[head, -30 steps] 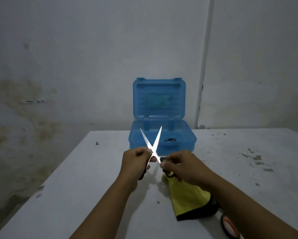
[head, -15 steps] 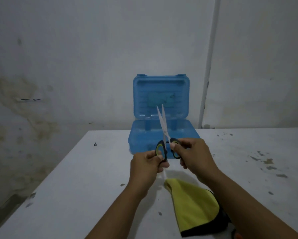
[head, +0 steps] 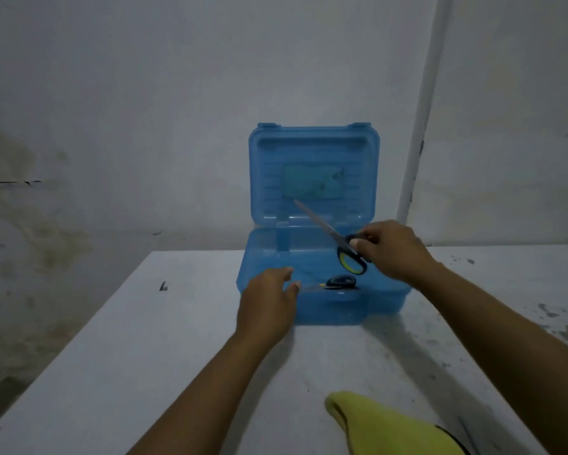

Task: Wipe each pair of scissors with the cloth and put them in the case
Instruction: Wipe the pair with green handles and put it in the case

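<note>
Fingers of the right hand grip one black-and-yellow scissors (blades shut) above the open blue case. A second pair lies inside. The left hand hovers, fingers relaxed, at the case; one yellow cloth lies nearer.

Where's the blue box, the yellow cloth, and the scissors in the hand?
blue case (head: 312, 152), head view: on the inside of its open lid.
yellow cloth (head: 387, 425), head view: on the middle of the fabric, near the bottom edge.
scissors (head: 351, 262), head view: on the black-and-yellow handle loop, held over the case.
</note>
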